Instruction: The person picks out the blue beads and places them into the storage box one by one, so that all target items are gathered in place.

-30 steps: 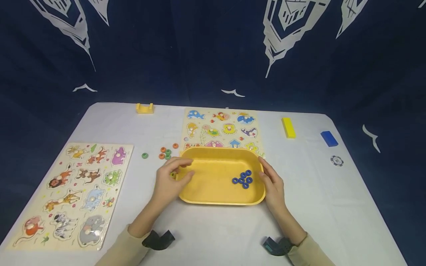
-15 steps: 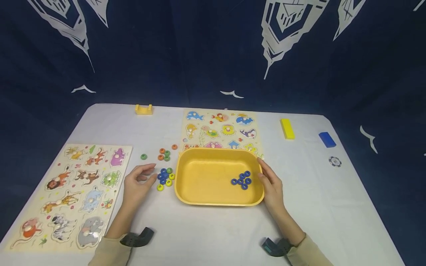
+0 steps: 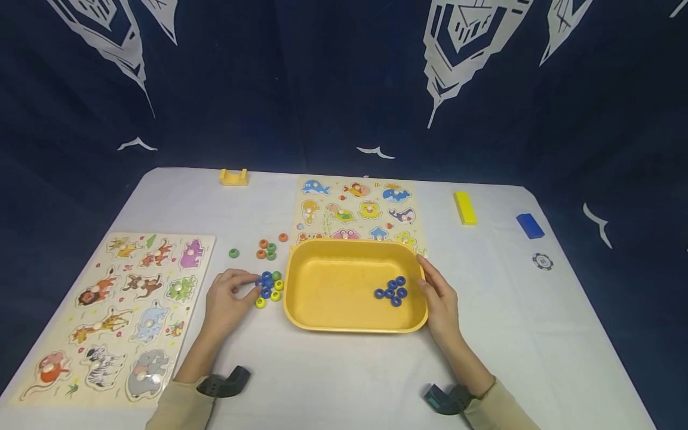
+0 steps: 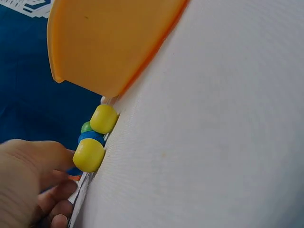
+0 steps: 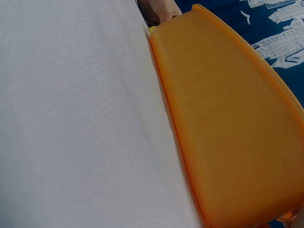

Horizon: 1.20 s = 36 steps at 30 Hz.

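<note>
A yellow tray [image 3: 328, 292] sits mid-table with several blue beads [image 3: 389, 293] inside, toward its right end. My right hand [image 3: 445, 310] grips the tray's right rim; in the right wrist view only a bit of that hand shows at the lower corner. Left of the tray is a cluster of blue beads [image 3: 266, 292], yellow beads [image 3: 276, 295] and a green bead [image 3: 276, 275]. At the cluster's left side, my left hand [image 3: 223, 304] pinches a blue bead between thumb and index finger. The left wrist view shows the thumb beside a yellow bead [image 4: 89, 155], with other beads partly hidden.
Orange beads [image 3: 261, 254] and green beads [image 3: 233, 253] lie farther back. An animal puzzle board [image 3: 183, 257] is at left, a sea-animal board [image 3: 344, 197] behind the tray. Yellow block [image 3: 464, 208], blue block [image 3: 530, 226], chip [image 3: 543, 261] and notched yellow piece [image 3: 233, 177] lie around.
My left hand has moved from the tray's left end out to the bead cluster, and its fingertips have come in at a blue bead. The right hand stays at the tray rim.
</note>
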### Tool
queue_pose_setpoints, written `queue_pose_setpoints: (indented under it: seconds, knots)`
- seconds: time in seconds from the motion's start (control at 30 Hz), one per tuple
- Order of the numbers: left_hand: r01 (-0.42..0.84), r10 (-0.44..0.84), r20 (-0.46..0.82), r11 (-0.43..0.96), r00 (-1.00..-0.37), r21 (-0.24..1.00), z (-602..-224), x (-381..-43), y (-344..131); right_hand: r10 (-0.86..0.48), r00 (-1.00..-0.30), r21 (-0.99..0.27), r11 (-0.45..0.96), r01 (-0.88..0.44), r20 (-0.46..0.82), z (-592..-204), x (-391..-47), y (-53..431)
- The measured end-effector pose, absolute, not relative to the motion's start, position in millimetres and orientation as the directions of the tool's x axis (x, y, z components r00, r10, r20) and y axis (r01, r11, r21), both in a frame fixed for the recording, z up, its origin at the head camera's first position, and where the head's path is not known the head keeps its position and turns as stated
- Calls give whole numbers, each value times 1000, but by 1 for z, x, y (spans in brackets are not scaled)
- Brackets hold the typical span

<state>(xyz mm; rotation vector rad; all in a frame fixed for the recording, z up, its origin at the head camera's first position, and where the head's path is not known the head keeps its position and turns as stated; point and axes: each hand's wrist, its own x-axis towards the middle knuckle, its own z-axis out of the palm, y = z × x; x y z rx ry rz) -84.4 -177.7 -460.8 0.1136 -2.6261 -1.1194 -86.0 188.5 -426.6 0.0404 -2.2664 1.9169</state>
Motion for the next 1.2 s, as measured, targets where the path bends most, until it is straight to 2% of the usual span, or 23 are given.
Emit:
queue_pose_setpoints:
  seconds: [0.1,0.17,0.33,0.47,0.67,1.0,1.2]
  knots:
    - [68,-236,268,620,-934,782,-451,-82,-174,77,-985,-976,169,-139,154,-426,-86,188]
    - [138,-251,326,562,-911,816,-443,-83,-170,63,-985,-974,167,-151,163,-426,-86,187]
    - [295,-135,390,449,-911,843,-404,-88,-138,51,-982,-970,173,-172,184,-424,-87,186]
    - [309,16,339,447,-941,839,-383,-98,-99,53,-983,-968,188,-165,177,-424,-87,186]
    - [311,211,233,527,-949,791,-393,-115,-48,48,-983,-969,184,-166,178,-427,-87,185]
    - [304,422,2,650,-907,696,-424,-137,-10,74,-985,-972,185,-141,157,-426,-86,187]
    - [348,501,-52,669,-864,657,-420,-133,-3,83,-986,-975,180,-128,145,-426,-86,187]
